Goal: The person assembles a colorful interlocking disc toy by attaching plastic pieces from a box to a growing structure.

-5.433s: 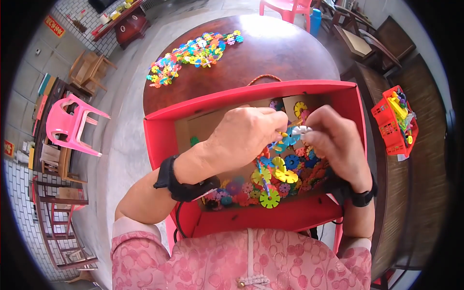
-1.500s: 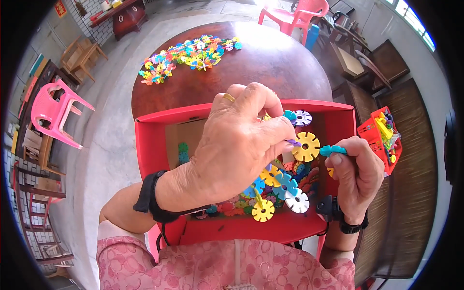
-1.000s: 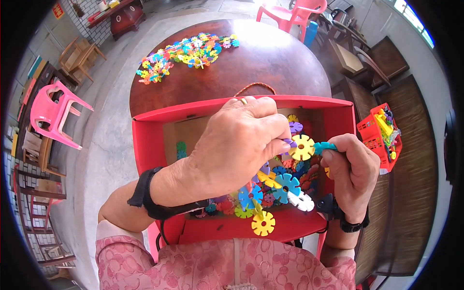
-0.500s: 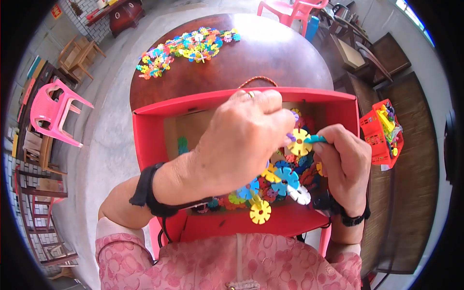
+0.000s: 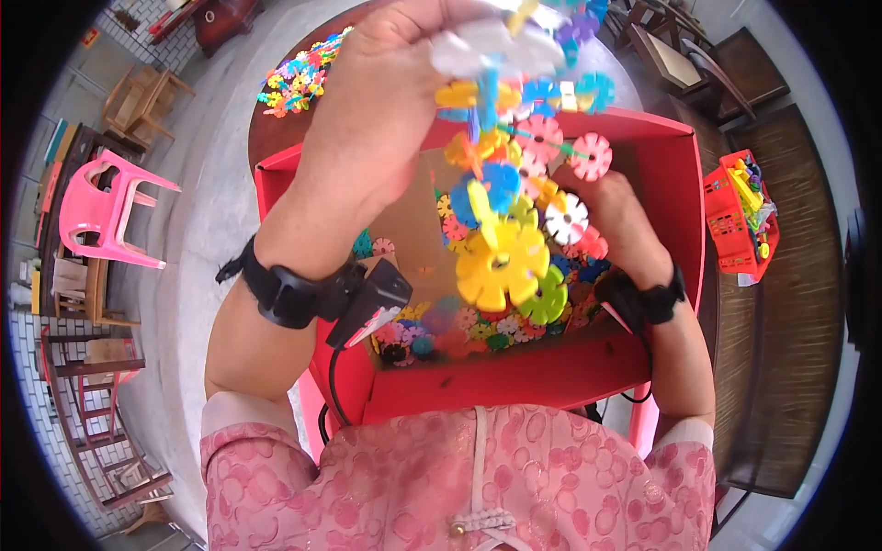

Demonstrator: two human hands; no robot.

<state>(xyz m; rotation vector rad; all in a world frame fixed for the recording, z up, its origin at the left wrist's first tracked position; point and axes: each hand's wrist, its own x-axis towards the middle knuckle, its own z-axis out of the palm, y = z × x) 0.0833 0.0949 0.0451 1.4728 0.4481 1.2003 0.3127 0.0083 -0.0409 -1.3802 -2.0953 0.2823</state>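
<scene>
While the left hand [image 5: 390, 101] is raised over the red box [image 5: 675, 184], it curls round the upper part of a linked assembly of flower-shaped discs [image 5: 501, 188]; its fingertips are hidden behind a blurred white disc [image 5: 496, 50]. The assembly hangs in the air above the box, with yellow, blue, pink, white and green discs slotted together at differing angles and a large yellow disc [image 5: 478, 271] low down at the front. The right hand [image 5: 620, 216] is lower, at the box's right side, just behind the assembly. Its fingers are bent and partly covered, so I cannot tell how far open they are or whether they grip a disc.

Inside the box, loose discs [image 5: 478, 331] of many colours crowd the near edge, with brown cardboard [image 5: 404, 225] showing at the left.

Beyond the box, a multicoloured cluster of discs [image 5: 299, 73] lies on the round dark worktop [image 5: 276, 138], partly covered by the left hand and forearm. The assembly blocks the view of the box's middle and part of its far wall. At the right, a red basket [image 5: 726, 225] holds yellow and other coloured pieces [image 5: 749, 188]. A pink chair [image 5: 101, 220] stands at the left, well apart from the box.
</scene>
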